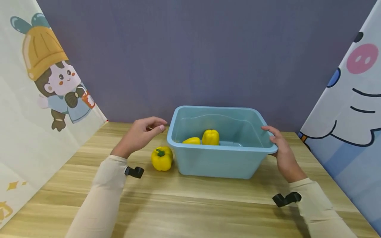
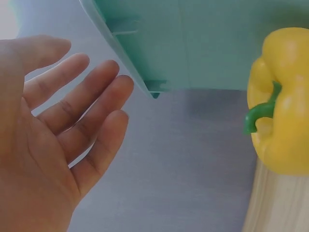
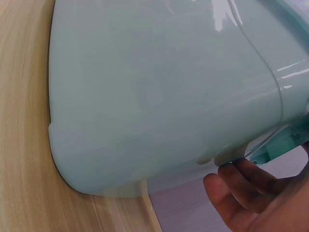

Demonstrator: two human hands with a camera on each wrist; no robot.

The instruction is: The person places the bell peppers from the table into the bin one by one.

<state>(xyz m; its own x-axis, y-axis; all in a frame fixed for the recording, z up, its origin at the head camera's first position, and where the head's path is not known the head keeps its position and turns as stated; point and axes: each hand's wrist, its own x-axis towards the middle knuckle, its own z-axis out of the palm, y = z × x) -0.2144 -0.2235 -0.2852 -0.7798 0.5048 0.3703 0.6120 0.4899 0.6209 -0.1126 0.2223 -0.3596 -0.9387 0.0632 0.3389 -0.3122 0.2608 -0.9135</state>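
Note:
A light blue plastic bin [image 1: 214,162] stands upright on the wooden table, two yellow bell peppers inside it. One pepper [image 1: 210,137] sits near the middle of the bin; the other pepper [image 1: 191,141] shows only its top behind the front rim. Outside, a third yellow pepper with a green stem [image 1: 162,159] rests on the table close to the bin's left wall. My left hand [image 1: 146,134] hovers above and left of that pepper, fingers loosely bent, holding nothing, near the left rim. With my right hand [image 1: 279,148] I grip the bin's right rim, several fingers tucked under it [image 3: 241,186].
The wooden tabletop [image 1: 190,211] extends in front of the bin. A grey-purple panel [image 1: 190,56] rises behind it. Printed white panels stand at the left [image 1: 18,109] and right [image 1: 357,132] sides. Black wrist mounts sit on both beige sleeves.

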